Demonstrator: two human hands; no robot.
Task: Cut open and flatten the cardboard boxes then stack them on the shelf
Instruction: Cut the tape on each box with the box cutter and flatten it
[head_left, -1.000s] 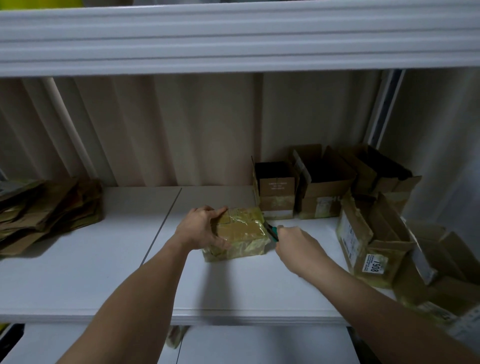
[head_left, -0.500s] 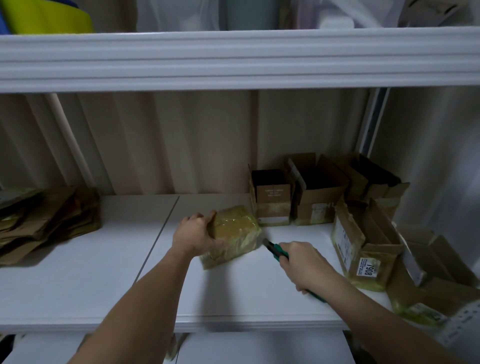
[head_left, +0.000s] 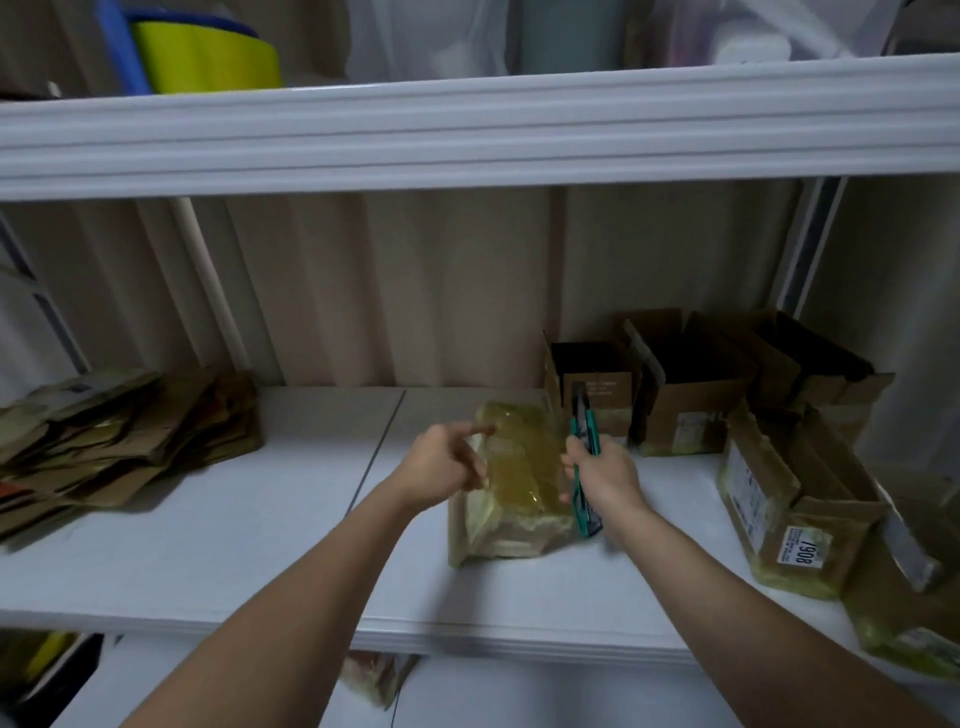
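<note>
A small cardboard box (head_left: 511, 483) wrapped in yellowish tape stands tilted on the white shelf (head_left: 249, 530), one end raised toward the back. My left hand (head_left: 449, 462) holds its left side, fingers curled over the upper edge. My right hand (head_left: 605, 473) grips a green utility knife (head_left: 584, 447) upright against the box's right side, blade end pointing up. A pile of flattened cardboard (head_left: 119, 441) lies at the shelf's left end.
Several opened cardboard boxes (head_left: 691, 395) stand at the back right, and more boxes with labels (head_left: 789, 525) crowd the right end. An upper shelf (head_left: 467, 135) hangs overhead with a yellow object (head_left: 208, 60) on it. A lower shelf shows below.
The box has been turned and tipped up on the shelf. My right hand has swung the knife from lying low at the box's right to upright against its right side.
</note>
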